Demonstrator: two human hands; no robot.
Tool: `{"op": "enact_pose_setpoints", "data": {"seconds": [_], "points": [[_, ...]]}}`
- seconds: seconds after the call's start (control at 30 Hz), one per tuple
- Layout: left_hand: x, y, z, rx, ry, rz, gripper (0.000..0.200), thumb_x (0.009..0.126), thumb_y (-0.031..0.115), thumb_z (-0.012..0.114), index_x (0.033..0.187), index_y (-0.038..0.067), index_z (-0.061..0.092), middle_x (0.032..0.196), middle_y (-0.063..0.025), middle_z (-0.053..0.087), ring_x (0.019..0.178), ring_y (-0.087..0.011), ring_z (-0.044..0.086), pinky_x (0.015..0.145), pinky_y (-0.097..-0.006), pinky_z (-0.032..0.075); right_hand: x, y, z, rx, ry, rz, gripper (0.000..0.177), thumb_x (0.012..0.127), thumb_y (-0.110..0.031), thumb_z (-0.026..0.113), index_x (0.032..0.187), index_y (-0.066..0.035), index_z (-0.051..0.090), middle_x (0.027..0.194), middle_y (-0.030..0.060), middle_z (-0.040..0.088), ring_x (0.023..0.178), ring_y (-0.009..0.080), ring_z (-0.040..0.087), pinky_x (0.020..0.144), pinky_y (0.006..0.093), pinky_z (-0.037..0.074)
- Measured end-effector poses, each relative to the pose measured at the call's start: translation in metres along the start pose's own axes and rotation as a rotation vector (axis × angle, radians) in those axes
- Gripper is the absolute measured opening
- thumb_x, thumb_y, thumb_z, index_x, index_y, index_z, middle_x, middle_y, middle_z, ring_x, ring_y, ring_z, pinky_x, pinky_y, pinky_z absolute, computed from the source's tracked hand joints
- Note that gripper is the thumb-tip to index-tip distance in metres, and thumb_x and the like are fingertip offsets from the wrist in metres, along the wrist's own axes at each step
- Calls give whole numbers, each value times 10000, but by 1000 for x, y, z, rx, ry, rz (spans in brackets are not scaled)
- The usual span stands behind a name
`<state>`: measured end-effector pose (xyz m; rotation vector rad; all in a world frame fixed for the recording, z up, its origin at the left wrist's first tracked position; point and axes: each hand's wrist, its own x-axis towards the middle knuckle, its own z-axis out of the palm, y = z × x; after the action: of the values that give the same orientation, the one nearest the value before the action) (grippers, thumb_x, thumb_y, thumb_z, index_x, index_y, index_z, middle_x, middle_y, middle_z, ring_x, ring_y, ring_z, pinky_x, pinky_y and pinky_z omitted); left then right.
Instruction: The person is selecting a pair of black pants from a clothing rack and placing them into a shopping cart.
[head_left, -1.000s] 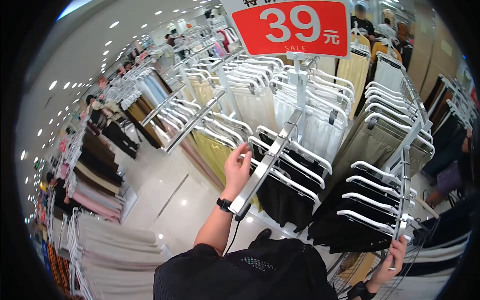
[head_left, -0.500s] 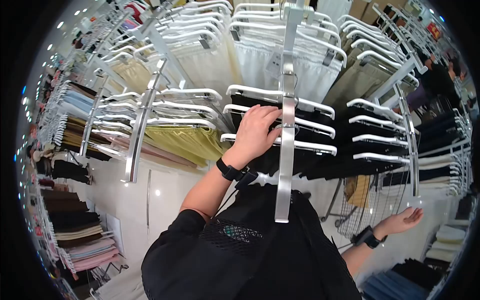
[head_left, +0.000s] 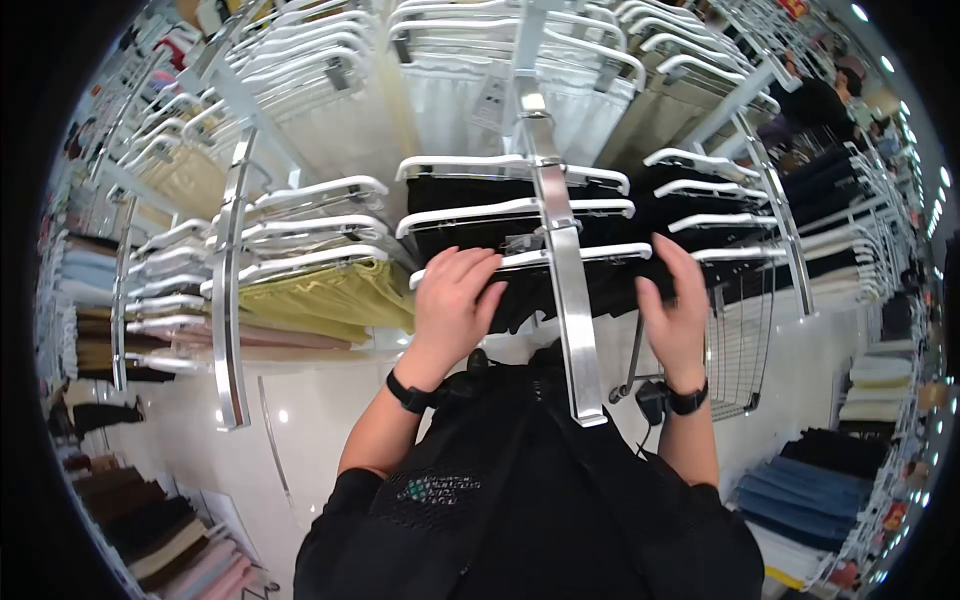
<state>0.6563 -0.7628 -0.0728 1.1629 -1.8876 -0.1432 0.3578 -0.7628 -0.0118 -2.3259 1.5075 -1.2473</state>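
Observation:
My left hand (head_left: pixel 455 308) lies over the left part of the front white hanger (head_left: pixel 600 254); its fingers are stretched out and the thumb stands apart. Black trousers (head_left: pixel 525 290) hang from that hanger, partly covered by the hand. Just past the hanger's right end is my right hand (head_left: pixel 678 315), open, thumb and fingers spread with nothing between them. Behind, two more white hangers (head_left: pixel 460 213) carry black garments on the same metal rail (head_left: pixel 570 320). The rail's end points toward my chest.
Olive-green trousers (head_left: pixel 325 300) hang on the left rail (head_left: pixel 230 320). Further black garments hang from the right rail (head_left: pixel 785 230). White trousers (head_left: pixel 450 110) hang behind. A wire shopping cart (head_left: pixel 740 340) stands at the right; folded jeans (head_left: pixel 805 500) lie lower right.
My left hand has moved from the middle hanger by the rail down to the front hanger's left part. My right hand has come up and inward from the lower right. The view has shifted.

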Motion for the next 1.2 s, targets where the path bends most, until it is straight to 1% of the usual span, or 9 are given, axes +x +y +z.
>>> {"op": "enact_pose_setpoints", "data": {"seconds": [0.17, 0.33, 0.5, 0.67, 0.93, 0.97, 1.0, 1.13, 1.2], "points": [[-17, -13, -13, 81, 2, -156, 318, 879, 145, 759, 1178, 47, 707, 1032, -123, 716, 996, -309, 671, 1066, -490, 458, 37, 5, 31, -16, -115, -145, 450, 856, -109, 740, 1294, -52, 649, 1327, 148, 649, 1236, 353, 603, 1054, 434, 482], [-48, -37, -23, -195, -26, -400, 365, 903, 98, 754, 1255, 26, 689, 1093, -166, 727, 988, -343, 690, 910, -391, 537, 63, 1, 68, 49, -169, -107, 366, 870, -106, 722, 1227, -47, 665, 1279, 150, 660, 1181, 369, 615, 1002, 448, 502], [-70, -56, -31, -429, -98, -605, 279, 952, 108, 730, 1203, -12, 706, 902, -79, 720, 827, -134, 642, 779, -283, 507, 56, 0, 80, 34, -296, -114, 439, 818, -79, 689, 1248, -4, 646, 1247, 187, 650, 1160, 400, 612, 988, 431, 511], [-98, -65, -33, -522, -60, -699, 275, 986, 133, 704, 1213, -22, 699, 952, -85, 748, 878, -146, 689, 794, -293, 539, 72, 5, 79, 53, -330, -98, 227, 836, -66, 686, 1058, -80, 737, 972, 141, 703, 914, 389, 672, 793, 436, 541], [-146, -86, -35, -447, -18, -780, 295, 974, 159, 719, 1199, -32, 702, 986, -154, 771, 920, -217, 745, 840, -337, 567, 91, 21, 89, 167, -565, -45, 342, 924, -216, 762, 1160, 25, 708, 945, 149, 750, 862, 249, 704, 837, 354, 539], [-150, -87, -37, -435, -39, -783, 294, 970, 161, 723, 1194, -28, 705, 982, -160, 771, 920, -223, 748, 837, -340, 568, 92, 19, 91, 145, -527, -113, 342, 911, -218, 780, 1134, 25, 691, 995, 151, 742, 902, 248, 701, 847, 358, 537], [-155, -90, -37, -433, -33, -790, 294, 970, 161, 723, 1194, -28, 705, 982, -160, 771, 920, -223, 748, 837, -340, 568, 95, 23, 99, 180, -504, -67, 411, 766, -187, 832, 1154, -88, 739, 1052, 174, 737, 958, 375, 708, 859, 410, 561], [-171, -91, -39, -384, -53, -822, 294, 961, 165, 730, 1186, -23, 707, 973, -163, 770, 909, -232, 749, 831, -342, 566, 102, 1, 87, -10, -463, -55, 397, 778, -108, 811, 1140, -26, 670, 1063, 197, 696, 1014, 409, 676, 852, 432, 552], [-175, -93, -40, -375, -60, -841, 293, 960, 167, 732, 1184, -20, 708, 969, -163, 769, 905, -236, 748, 828, -343, 565, 106, 12, 89, -160, -380, -87, 513, 804, -304, 872, 1170, -29, 642, 1113, 155, 677, 1009, 361, 671, 871, 416, 531]]}}
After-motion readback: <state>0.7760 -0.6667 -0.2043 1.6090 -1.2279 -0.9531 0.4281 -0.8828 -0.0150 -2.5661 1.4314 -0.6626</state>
